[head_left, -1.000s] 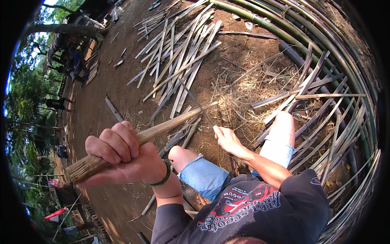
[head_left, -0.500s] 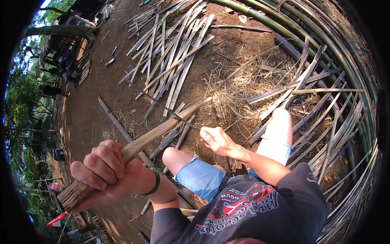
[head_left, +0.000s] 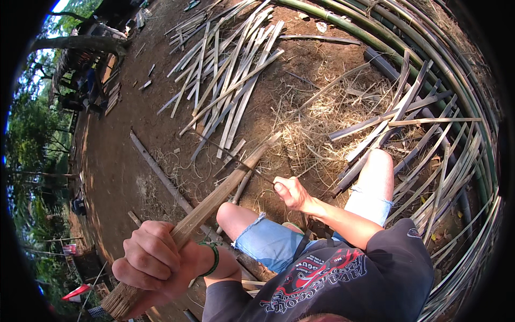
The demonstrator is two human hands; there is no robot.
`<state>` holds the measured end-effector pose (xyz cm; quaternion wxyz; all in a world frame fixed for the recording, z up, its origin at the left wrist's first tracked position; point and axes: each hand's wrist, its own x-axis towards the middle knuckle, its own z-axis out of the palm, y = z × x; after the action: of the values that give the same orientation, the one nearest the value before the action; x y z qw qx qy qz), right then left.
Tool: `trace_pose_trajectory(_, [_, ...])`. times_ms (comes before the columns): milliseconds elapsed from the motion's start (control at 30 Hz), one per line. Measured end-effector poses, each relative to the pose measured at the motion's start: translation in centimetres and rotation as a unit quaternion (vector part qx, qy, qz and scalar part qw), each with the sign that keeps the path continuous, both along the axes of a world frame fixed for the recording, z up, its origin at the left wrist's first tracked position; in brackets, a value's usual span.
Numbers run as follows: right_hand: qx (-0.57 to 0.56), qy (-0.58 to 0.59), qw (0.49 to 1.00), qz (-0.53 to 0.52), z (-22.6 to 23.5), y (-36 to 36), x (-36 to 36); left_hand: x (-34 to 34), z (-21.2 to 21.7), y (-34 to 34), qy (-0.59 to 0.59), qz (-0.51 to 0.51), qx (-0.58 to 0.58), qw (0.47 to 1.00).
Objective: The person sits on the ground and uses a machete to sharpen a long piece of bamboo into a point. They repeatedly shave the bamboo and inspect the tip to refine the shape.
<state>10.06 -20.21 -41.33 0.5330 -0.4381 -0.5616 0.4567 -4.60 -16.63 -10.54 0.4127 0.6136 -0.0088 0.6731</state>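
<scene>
My left hand (head_left: 153, 255) is wrapped round the thick lower part of a long wooden stick (head_left: 212, 204), which slants up and right and tapers to a thin far end. My right hand (head_left: 292, 193) is closed in front of my knees, at one end of a long, thin, dark strip (head_left: 214, 144). That strip crosses the stick near its far end, touching or almost touching it. Whether it is a blade or a split strand, I cannot make out. The part inside my right fist is hidden.
Split bamboo strips (head_left: 233, 80) lie heaped ahead on bare soil. Pale shavings (head_left: 311, 123) cover ground beyond my right hand. Long green bamboo poles (head_left: 397, 40) curve along the right, with more strips (head_left: 434, 188) beside my right knee. A dark pole (head_left: 161, 174) lies left.
My left hand has moved right and a little nearer with the stick. My right hand has shifted slightly right and nearer, and the thin dark strip has moved the same way.
</scene>
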Motion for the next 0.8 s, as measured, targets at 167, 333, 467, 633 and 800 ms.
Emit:
trace_pose_trajectory(167, [-0.286,-0.068,0.953,-0.074,-10.7,3.7,1.9,0.2,0.6,0.8,-0.014,0.004,-0.006,1.0])
trace_pose_trajectory(333, [0.003,-0.068,0.998,-0.006,-2.2,1.9,0.7,-1.3,0.4,1.5,0.004,0.01,-0.028,1.0])
trace_pose_trajectory(467, [-0.283,-0.186,0.932,-0.131,-16.3,3.0,4.9,-0.5,0.8,2.2,-0.008,0.004,-0.052,0.999])
trace_pose_trajectory(633, [-0.141,-0.113,0.983,-0.015,-8.1,2.5,1.5,-1.9,0.7,2.0,0.01,0.012,-0.037,0.999])
trace_pose_trajectory(800, [-0.342,-0.226,0.905,-0.11,-20.3,3.7,6.5,-0.6,1.3,2.7,-0.02,0.011,-0.057,0.998])
